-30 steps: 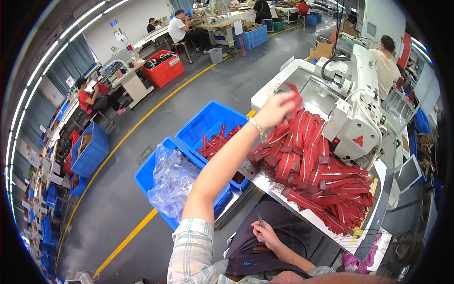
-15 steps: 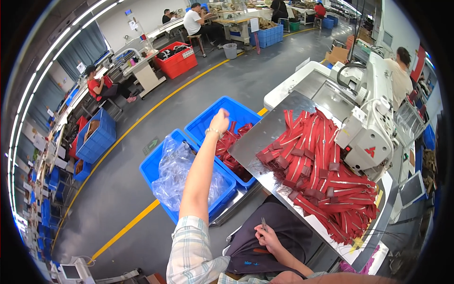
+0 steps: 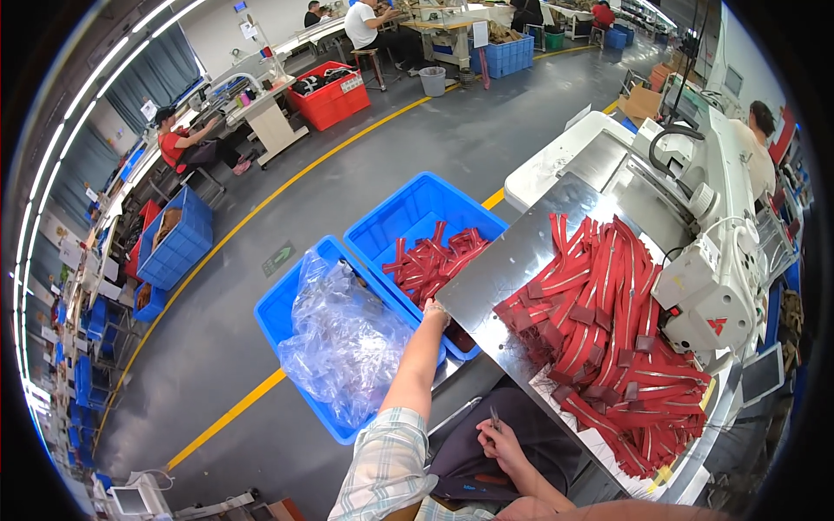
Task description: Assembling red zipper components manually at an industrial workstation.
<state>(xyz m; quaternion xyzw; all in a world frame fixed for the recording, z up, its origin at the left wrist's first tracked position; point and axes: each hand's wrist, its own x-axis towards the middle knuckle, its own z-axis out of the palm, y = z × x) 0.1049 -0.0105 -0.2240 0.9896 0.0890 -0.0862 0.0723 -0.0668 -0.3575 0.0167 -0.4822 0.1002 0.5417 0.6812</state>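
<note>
Left hand is stretched out low over the near edge of the blue crate, right by the loose red zipper strips lying inside; its fingers sit close together, though whether they pinch anything I cannot tell. Right hand rests down at the lap, fingers closed on a small metal tool. Up on the steel bench a big heap of red strips lies fanned out beside the white sewing machine, within easy reach of it. Next to the first crate, a second blue crate holds a crumpled clear plastic bag. A yellow line runs across the grey floor, and a red bin stands far back.
</note>
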